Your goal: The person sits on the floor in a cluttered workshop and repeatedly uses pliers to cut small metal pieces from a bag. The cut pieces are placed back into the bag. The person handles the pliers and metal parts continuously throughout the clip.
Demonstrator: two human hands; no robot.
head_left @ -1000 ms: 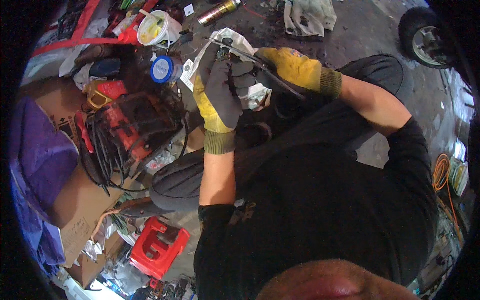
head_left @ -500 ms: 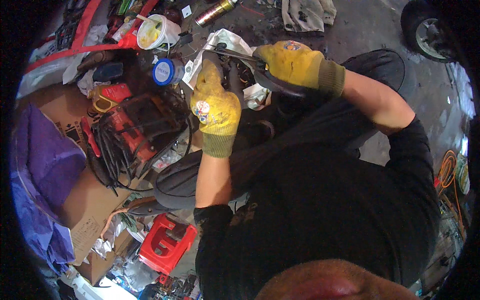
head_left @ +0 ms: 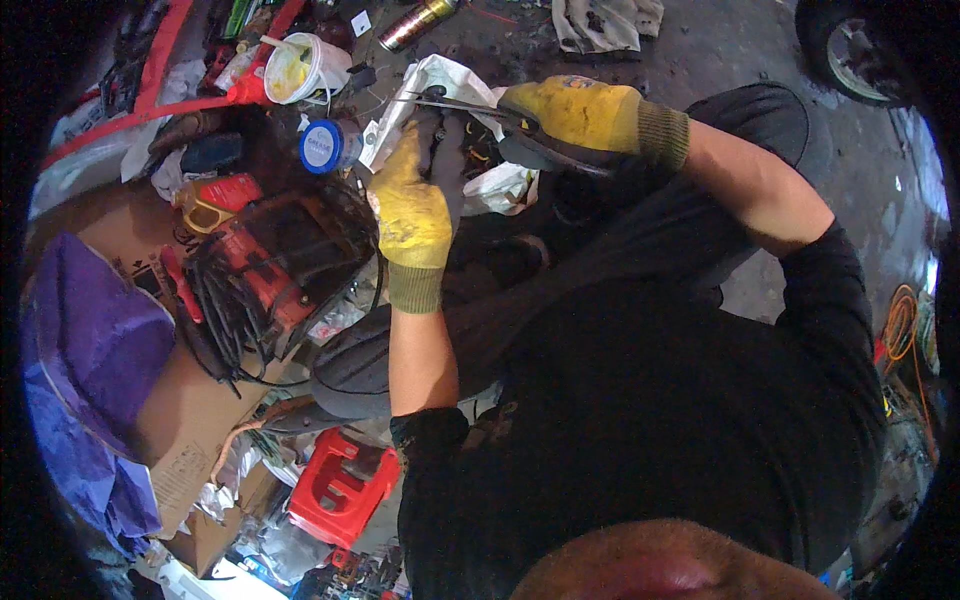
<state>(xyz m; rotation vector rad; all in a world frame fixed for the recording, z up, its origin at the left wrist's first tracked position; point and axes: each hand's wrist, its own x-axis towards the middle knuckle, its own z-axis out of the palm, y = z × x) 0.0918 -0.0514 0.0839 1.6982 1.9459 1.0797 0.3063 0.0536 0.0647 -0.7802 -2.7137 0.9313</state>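
My left hand, in a yellow work glove with dark grey fingers, is closed over the near left side of an open white bag. A small dark thing shows at its fingertips, too unclear to name. Small dark parts lie in the bag beside those fingers. From the right, my right hand, gloved alike, grips the dark handles of a tool with long thin metal jaws, like pliers or scissors. These jaws point left, over the bag and just beyond my left fingertips.
Left of the bag stand a blue-lidded tub and a white bucket. A red machine with black cables sits on cardboard near my knee. A spray can, a rag and a wheel are at the far side.
My left hand has shifted slightly left and down, its fingers lower beneath the jaws. My right hand has moved a little left, still holding the tool.
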